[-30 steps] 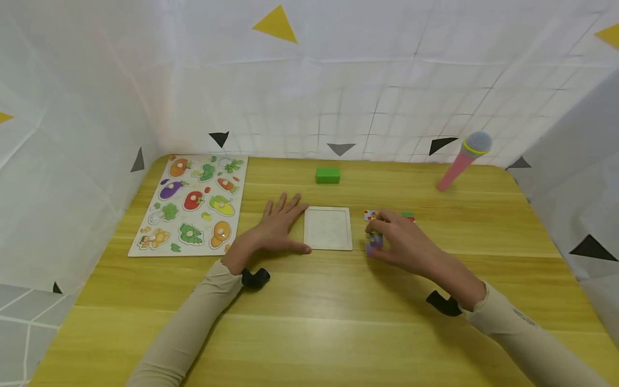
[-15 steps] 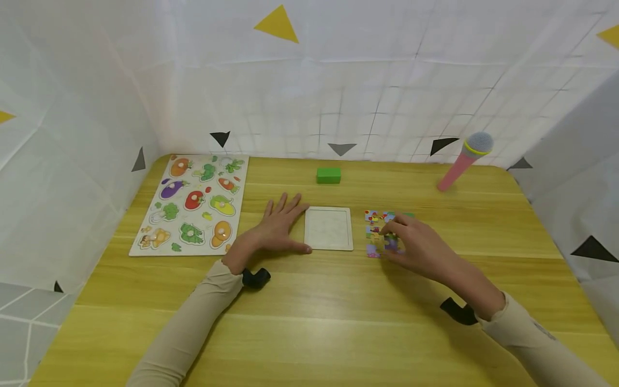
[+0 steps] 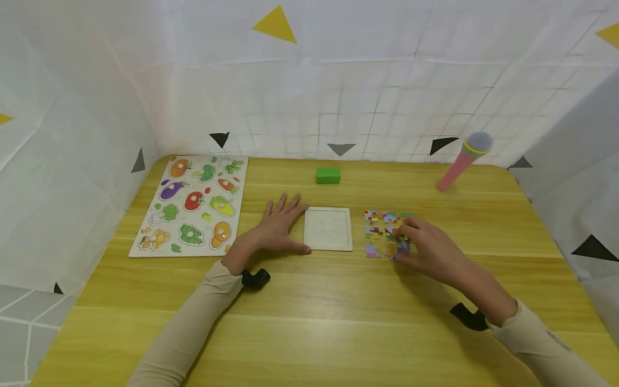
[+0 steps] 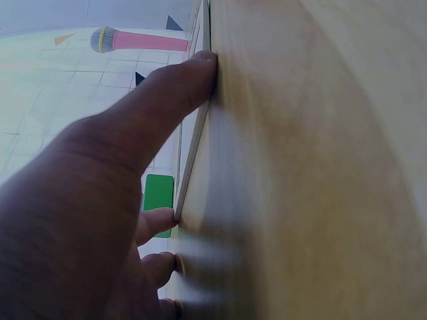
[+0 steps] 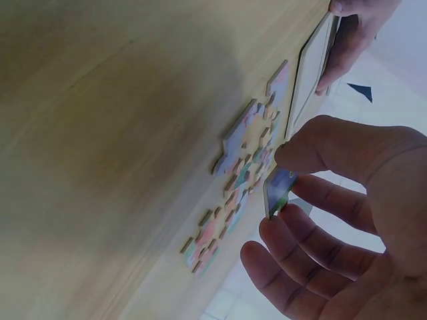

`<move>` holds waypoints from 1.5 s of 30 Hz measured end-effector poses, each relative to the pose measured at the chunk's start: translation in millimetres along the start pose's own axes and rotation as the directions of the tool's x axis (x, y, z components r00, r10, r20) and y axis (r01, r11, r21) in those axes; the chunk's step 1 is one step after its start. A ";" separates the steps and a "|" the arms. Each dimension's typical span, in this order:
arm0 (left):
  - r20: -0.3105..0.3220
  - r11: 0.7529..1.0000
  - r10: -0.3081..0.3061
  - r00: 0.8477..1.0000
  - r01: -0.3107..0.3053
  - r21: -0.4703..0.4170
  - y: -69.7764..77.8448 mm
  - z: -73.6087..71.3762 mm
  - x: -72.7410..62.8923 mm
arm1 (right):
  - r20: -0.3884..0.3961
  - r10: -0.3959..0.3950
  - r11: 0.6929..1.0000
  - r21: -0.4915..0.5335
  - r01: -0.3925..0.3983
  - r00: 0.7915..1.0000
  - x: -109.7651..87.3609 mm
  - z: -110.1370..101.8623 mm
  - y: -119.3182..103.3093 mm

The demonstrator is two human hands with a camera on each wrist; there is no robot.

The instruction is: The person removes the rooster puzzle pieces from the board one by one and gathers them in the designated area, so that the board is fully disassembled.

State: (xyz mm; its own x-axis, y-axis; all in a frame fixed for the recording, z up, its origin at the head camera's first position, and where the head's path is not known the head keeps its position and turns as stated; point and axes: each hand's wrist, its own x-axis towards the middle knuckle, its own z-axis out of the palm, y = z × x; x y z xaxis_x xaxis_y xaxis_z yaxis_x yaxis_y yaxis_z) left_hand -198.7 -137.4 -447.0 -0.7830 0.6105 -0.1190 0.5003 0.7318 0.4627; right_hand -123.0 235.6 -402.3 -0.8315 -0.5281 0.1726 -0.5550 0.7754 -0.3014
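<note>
My left hand lies with spread fingers beside a small white square puzzle tray. Its thumb and index fingertip touch the tray's left edge, which the left wrist view shows from low down. Thumb and fingers of my right hand pinch a jigsaw piece, blue and green on its face, tilted above the table. Below it, to the right of the tray, several loose jigsaw pieces lie in rough rows with small gaps. The right hand covers part of the rightmost ones in the head view.
A vegetable peg puzzle board lies at the left. Behind the tray sits a green block. Toward the back right stands a pink toy microphone. White cloth with printed triangles walls off the table's back and sides.
My right hand has moved right across the loose pieces, holding the jigsaw piece and uncovering those at the left of the group. The left hand and tray have stayed in place.
</note>
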 end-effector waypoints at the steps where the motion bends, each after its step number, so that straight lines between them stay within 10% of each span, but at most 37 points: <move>1: -0.003 1.000 0.003 1.000 -0.003 -0.003 0.3 0.2 0.2 | 0.000 0.004 1.000 -0.002 -0.004 1.000 -1.5 -0.1 0.9; 45: 0.006 1.000 0.008 1.000 -0.008 0.000 -1.3 -0.9 -1.9 | 0.060 0.089 0.996 -0.007 -0.089 0.994 -21.4 5.5 19.7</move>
State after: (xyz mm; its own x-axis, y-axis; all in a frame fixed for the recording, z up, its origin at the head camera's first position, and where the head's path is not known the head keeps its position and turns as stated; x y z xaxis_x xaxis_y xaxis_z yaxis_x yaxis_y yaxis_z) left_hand -198.2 -139.7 -446.6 -0.7768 0.6181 -0.1204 0.5067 0.7270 0.4634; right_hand -116.0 260.4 -417.0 -0.8747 -0.4766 0.0879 -0.4789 0.8218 -0.3087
